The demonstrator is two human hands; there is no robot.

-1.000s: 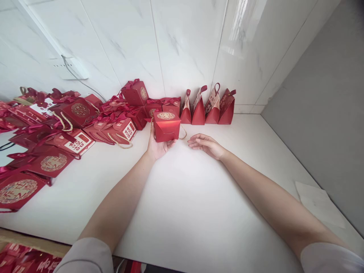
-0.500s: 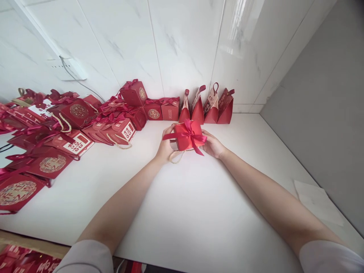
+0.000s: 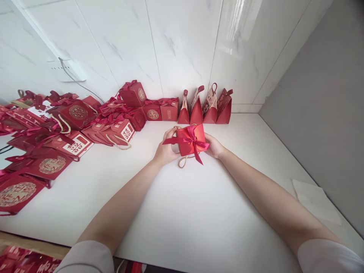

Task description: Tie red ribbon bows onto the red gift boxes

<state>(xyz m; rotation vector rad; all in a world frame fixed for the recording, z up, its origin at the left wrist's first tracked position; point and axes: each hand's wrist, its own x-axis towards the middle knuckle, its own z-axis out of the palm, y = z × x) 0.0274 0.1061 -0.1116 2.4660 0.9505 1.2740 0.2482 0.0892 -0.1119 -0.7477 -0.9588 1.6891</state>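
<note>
Between my two hands is a small red gift box (image 3: pixel 184 147) with a dark pink ribbon bow (image 3: pixel 195 141) tied on top. Gold cord handles (image 3: pixel 182 162) hang from its near side and show along its far edge. My left hand (image 3: pixel 167 148) grips the left side of the box, fingers behind it. On the opposite side my right hand (image 3: pixel 214 146) holds it, with its fingertips hidden behind the box and ribbon. Just beyond stand several triangular red boxes (image 3: pixel 209 110) with loop handles, in a row against the wall.
Many red gift boxes (image 3: pixel 77 142) with ribbons and cords crowd the left of the white table (image 3: pixel 182 216). A folded white sheet (image 3: pixel 316 200) lies at right. A tiled wall (image 3: pixel 184 45) closes the back; a carton of red packaging (image 3: pixel 25 259) sits low at left.
The held box has shifted slightly toward me and tilted, so the bow now sits lower. The near cord has swung right. Both hands keep hold of it.
</note>
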